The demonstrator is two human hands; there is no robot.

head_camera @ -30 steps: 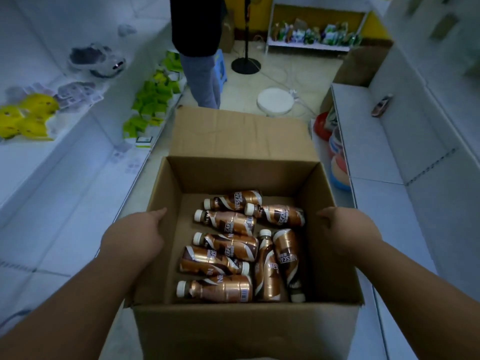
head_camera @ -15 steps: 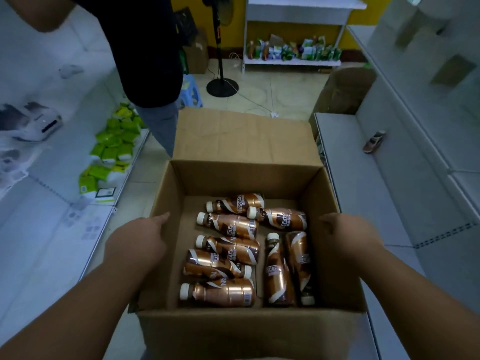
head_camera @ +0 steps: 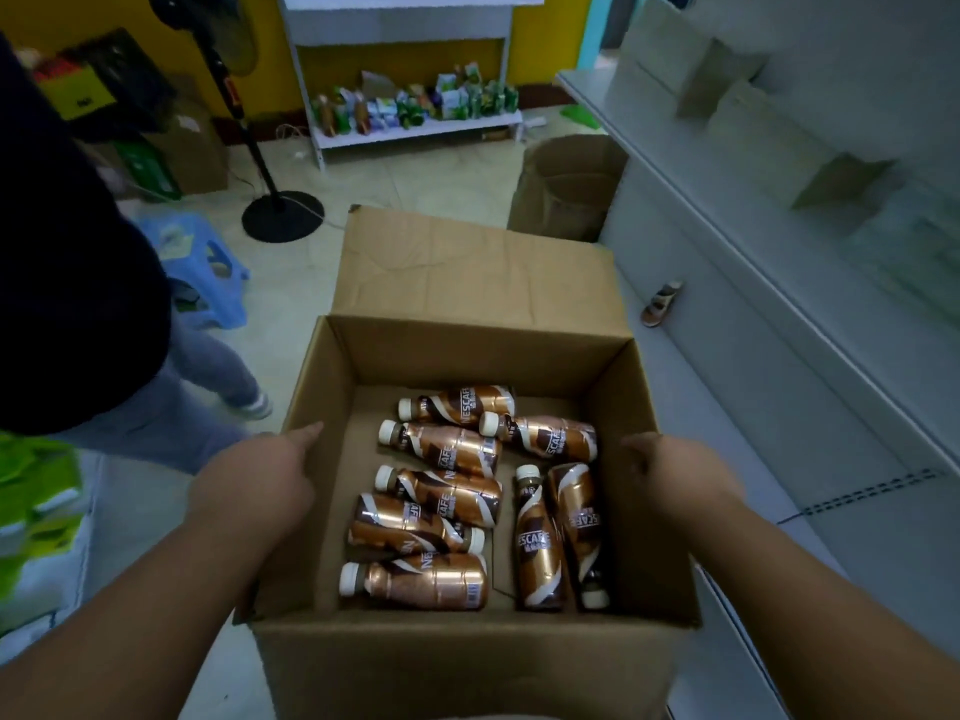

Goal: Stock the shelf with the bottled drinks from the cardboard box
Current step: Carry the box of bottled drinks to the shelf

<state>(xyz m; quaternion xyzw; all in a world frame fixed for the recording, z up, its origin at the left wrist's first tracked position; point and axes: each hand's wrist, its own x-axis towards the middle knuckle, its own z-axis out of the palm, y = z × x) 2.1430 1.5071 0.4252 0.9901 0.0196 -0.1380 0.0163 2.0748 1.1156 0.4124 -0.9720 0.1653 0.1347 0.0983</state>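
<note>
I carry an open cardboard box [head_camera: 467, 662] in front of me. Several copper-brown coffee bottles [head_camera: 447, 449] with white caps lie on their sides inside it. My left hand [head_camera: 254, 480] grips the box's left wall, thumb over the rim. My right hand [head_camera: 675, 478] grips the right wall in the same way. The white shelf [head_camera: 779, 356] runs along my right side, with one bottle [head_camera: 661, 302] lying on its lower board.
A person in a dark top and jeans [head_camera: 78, 314] stands close on my left. A blue stool [head_camera: 208, 272] and a fan stand [head_camera: 280, 213] are on the floor ahead. A brown bin [head_camera: 569, 187] sits by the shelf end. Green packs [head_camera: 31, 496] lie far left.
I have walked forward with the box; the person on the left is now much closer and the far shelf is nearer. My grip on the box is unchanged.
</note>
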